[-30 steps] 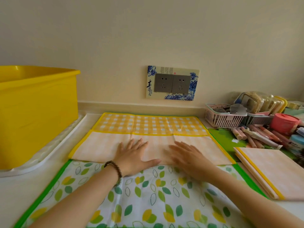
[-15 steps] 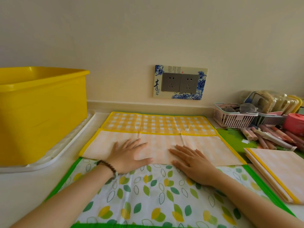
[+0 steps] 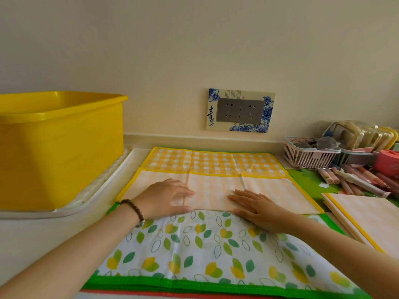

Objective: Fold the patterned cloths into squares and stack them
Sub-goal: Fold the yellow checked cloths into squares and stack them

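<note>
Yellow checked cloth [image 3: 216, 167] folded lengthwise, long axis parallel to the counter's back edge, left hand [image 3: 166, 198] and right hand [image 3: 259, 207] pressing flat, fingers straight

Both bare forearms stretch from the lower corners of the frame toward the centre. The left hand [image 3: 166, 199] lies palm down, fingers together and pointing right, a little blurred. The right hand [image 3: 257, 207] lies flat, fingers straight, pointing to the upper left.
</note>
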The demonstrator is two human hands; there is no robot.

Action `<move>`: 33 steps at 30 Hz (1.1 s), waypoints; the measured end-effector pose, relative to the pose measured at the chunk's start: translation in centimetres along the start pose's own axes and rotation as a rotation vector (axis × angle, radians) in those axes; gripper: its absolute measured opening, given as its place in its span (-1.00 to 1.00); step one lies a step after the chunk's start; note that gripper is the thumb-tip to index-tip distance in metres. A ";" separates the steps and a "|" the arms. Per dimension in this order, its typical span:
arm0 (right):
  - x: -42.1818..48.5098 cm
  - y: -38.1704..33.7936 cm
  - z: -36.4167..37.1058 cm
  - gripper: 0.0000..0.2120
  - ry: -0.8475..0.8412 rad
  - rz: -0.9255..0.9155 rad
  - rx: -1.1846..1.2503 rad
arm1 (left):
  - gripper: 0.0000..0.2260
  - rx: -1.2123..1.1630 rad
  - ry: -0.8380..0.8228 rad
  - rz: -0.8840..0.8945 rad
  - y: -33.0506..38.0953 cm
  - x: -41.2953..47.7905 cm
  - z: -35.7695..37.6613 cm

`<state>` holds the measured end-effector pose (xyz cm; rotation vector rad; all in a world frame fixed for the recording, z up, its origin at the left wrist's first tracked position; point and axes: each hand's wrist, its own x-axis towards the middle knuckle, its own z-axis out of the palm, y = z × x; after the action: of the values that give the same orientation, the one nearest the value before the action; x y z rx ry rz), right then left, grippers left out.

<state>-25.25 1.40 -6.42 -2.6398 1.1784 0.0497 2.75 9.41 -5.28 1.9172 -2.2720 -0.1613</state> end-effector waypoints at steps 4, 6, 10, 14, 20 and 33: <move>-1.0 0.8 -0.6 -0.52 0.042 -0.005 0.035 | -0.60 0.086 0.021 0.050 0.5 0.1 -0.1; -1.5 1.0 -0.6 -0.54 0.044 -0.007 0.018 | -0.65 0.106 0.059 0.079 0.5 -0.2 0.3; -2.0 1.4 -0.5 -0.58 0.093 -0.015 -0.005 | -0.70 0.078 0.145 0.103 0.3 -0.7 1.1; -2.0 1.3 -0.3 -0.62 0.199 -0.003 -0.030 | -0.70 0.080 0.185 0.022 0.5 -0.9 1.2; -3.1 0.5 -2.3 -0.72 0.160 0.024 0.160 | -0.67 -0.128 0.043 -0.041 0.7 -0.9 -0.9; -6.2 -2.0 -10.8 -0.83 -0.233 0.011 0.345 | -0.73 -0.266 -0.430 -0.097 2.2 -1.9 -9.5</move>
<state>-28.72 4.58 5.31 -2.2578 1.0205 0.1382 2.79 11.83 4.32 1.9951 -2.2472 -0.9189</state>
